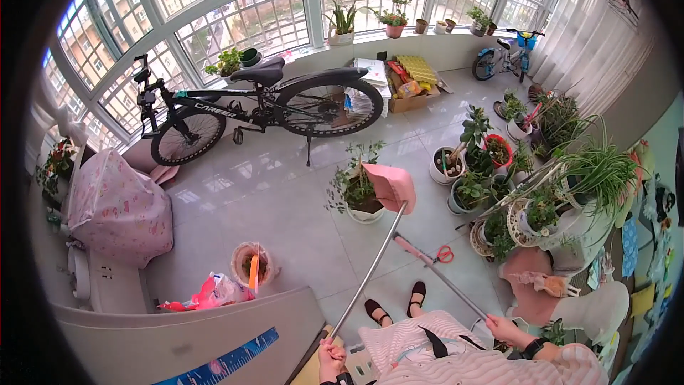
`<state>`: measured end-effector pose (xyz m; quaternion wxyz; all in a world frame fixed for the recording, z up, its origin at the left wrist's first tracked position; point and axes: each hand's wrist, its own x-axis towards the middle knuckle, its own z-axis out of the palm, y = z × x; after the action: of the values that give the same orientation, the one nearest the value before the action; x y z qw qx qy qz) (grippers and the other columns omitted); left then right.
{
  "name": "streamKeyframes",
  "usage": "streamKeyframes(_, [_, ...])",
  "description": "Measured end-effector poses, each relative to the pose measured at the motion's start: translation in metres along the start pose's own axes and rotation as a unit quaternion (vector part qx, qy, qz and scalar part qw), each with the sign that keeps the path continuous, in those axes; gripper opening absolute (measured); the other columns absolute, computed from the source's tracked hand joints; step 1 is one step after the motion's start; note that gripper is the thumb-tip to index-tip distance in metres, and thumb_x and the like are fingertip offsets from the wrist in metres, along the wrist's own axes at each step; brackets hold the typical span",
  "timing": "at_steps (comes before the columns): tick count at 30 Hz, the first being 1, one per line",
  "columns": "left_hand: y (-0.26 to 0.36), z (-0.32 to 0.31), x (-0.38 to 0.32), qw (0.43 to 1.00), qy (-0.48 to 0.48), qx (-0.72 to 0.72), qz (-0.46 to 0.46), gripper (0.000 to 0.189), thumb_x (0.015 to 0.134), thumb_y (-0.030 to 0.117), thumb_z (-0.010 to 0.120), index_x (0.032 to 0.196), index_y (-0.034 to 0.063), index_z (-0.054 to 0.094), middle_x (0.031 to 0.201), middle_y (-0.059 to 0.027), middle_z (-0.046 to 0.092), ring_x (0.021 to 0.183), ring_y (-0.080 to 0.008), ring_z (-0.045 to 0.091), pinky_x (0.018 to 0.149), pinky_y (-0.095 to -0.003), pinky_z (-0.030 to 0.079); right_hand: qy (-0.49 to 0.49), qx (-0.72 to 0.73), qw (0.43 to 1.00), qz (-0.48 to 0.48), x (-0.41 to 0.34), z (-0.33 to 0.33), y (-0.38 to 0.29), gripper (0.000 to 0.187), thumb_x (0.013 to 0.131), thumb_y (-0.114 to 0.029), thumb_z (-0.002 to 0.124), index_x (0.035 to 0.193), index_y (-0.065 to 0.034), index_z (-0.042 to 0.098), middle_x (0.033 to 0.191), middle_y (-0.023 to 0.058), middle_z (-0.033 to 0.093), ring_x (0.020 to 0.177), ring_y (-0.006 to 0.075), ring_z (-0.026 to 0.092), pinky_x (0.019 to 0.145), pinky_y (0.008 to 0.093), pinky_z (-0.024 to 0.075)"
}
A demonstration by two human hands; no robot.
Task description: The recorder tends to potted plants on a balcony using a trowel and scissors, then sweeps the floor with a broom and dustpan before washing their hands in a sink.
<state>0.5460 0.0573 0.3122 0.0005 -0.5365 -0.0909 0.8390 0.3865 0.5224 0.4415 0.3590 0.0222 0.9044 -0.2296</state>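
Note:
My left hand (332,357) grips the metal handle of a pink long-handled dustpan (395,187); its pan is raised beside a white-potted leafy plant (364,216). In my right hand (505,330) is the metal handle of a pink broom (410,247), its head low over the tiled floor in front of my feet. Red-handled scissors (444,254) lie on the floor just right of the broom head.
Many potted plants (448,164) crowd the right side. A black bicycle (256,101) stands by the windows, near a cardboard box (409,102). At lower left are a lined waste bin (243,264), plastic bags (222,291) and a grey panel (187,342).

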Motion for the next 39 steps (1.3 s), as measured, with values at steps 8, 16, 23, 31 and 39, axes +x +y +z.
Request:
streamKeyframes(8, [0.008, 0.005, 0.000, 1.000, 0.005, -0.011, -0.003, 0.029, 0.073, -0.001, 0.038, 0.071, 0.0270, 0.043, 0.048, 0.0053, 0.024, 0.036, -0.0083, 0.023, 0.031, -0.0199, 0.019, 0.162, -0.126, 0.979, 0.011, -0.021, -0.077, -0.019, 0.022, 0.082, -0.023, 0.044, 0.094, -0.0053, 0.050, 0.073, 0.0177, 0.058, 0.069, 0.0362, 0.055, 0.059, 0.0440, 0.0430])
streamKeyframes(16, [0.014, 0.004, -0.005, 0.999, -0.017, -0.043, 0.016, 0.022, 0.072, -0.002, 0.039, 0.077, 0.0186, 0.044, 0.047, 0.0034, 0.027, 0.035, -0.0084, 0.023, 0.030, -0.0193, 0.019, 0.194, -0.297, 0.931, -0.088, -0.031, -0.185, -0.073, 0.023, 0.080, -0.018, 0.046, 0.100, -0.0079, 0.043, 0.063, 0.0167, 0.055, 0.060, 0.0371, 0.054, 0.052, 0.0460, 0.0411])
streamKeyframes(23, [0.003, 0.007, -0.003, 0.996, -0.007, -0.036, 0.082, 0.028, 0.068, -0.001, 0.038, 0.092, 0.0125, 0.046, 0.045, 0.0035, 0.025, 0.033, -0.0075, 0.027, 0.030, -0.0193, 0.023, 0.155, -0.336, 0.926, -0.079, -0.016, -0.192, -0.086, 0.022, 0.081, -0.019, 0.044, 0.101, -0.0087, 0.044, 0.064, 0.0157, 0.056, 0.059, 0.0364, 0.054, 0.053, 0.0461, 0.0413])
streamKeyframes(31, [0.008, 0.005, -0.006, 0.997, -0.028, -0.047, 0.052, 0.028, 0.068, -0.002, 0.038, 0.085, 0.0171, 0.050, 0.046, 0.0050, 0.026, 0.034, -0.0074, 0.027, 0.029, -0.0190, 0.022, 0.174, -0.310, 0.932, -0.067, -0.012, -0.180, -0.086, 0.026, 0.079, -0.019, 0.048, 0.104, -0.0119, 0.044, 0.065, 0.0154, 0.057, 0.060, 0.0370, 0.054, 0.054, 0.0458, 0.0426])
streamKeyframes(39, [0.018, 0.019, -0.033, 0.992, -0.100, 0.014, 0.071, 0.025, 0.065, -0.003, 0.037, 0.077, 0.0146, 0.049, 0.047, 0.0036, 0.031, 0.034, -0.0081, 0.029, 0.032, -0.0196, 0.025, 0.146, -0.181, 0.971, -0.057, -0.031, -0.164, -0.096, 0.014, 0.081, -0.016, 0.045, 0.092, -0.0071, 0.045, 0.069, 0.0162, 0.054, 0.064, 0.0337, 0.054, 0.055, 0.0422, 0.0411])
